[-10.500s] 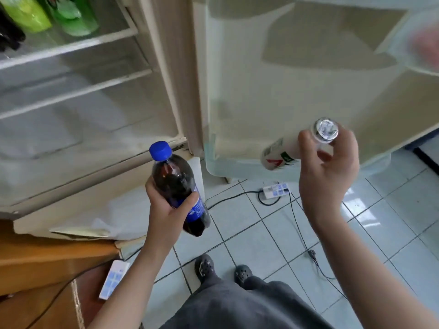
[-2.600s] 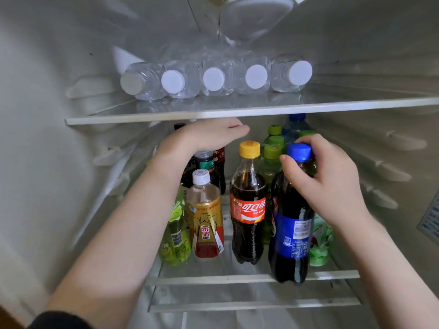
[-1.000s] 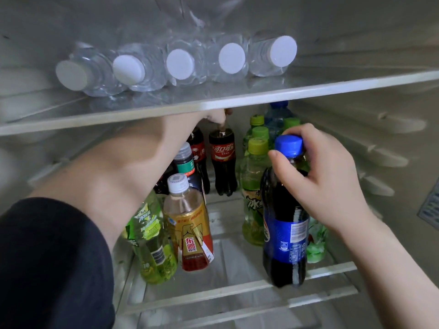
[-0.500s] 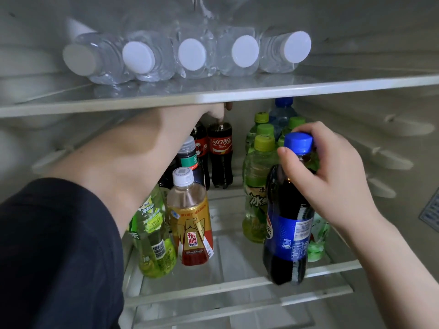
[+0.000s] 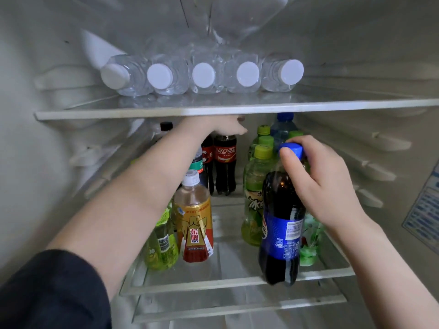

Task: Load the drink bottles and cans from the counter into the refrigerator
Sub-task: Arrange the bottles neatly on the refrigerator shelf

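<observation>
Cola's the thing that moved: a couple of seconds back the red-label cola (image 5: 225,157) stood in the front row right beside the Pepsi (image 5: 282,224), and now it's parked way in at 12 o'clock on the shelf (image 5: 190,287), next to another dark bottle. The left hand (image 5: 225,127) is tucked under the top shelf (image 5: 142,112) with its fingers curled over the cola's cap, so it's holding that one by the top and hasn't let go. The right hand (image 5: 318,186) is wrapped round the Pepsi's neck, thumb against the blue cap. That bottle sits at about 5 o'clock, right on the front lip, pretty much where it was half a second ago; can't tell if its base is fully down. As for progress, the fridge looks well stocked: five water bottles (image 5: 204,77) lie on the top shelf, green teas (image 5: 255,198) are lined up around 2 o'clock, and a gold bottle (image 5: 194,217) and a lime bottle (image 5: 161,243) are over at 8 o'clock. No cans anywhere I can see. The bench is out of shot, so no idea how much is left there. My guess is the cola's basically done and the Pepsi just needs nudging back into the middle gap.
</observation>
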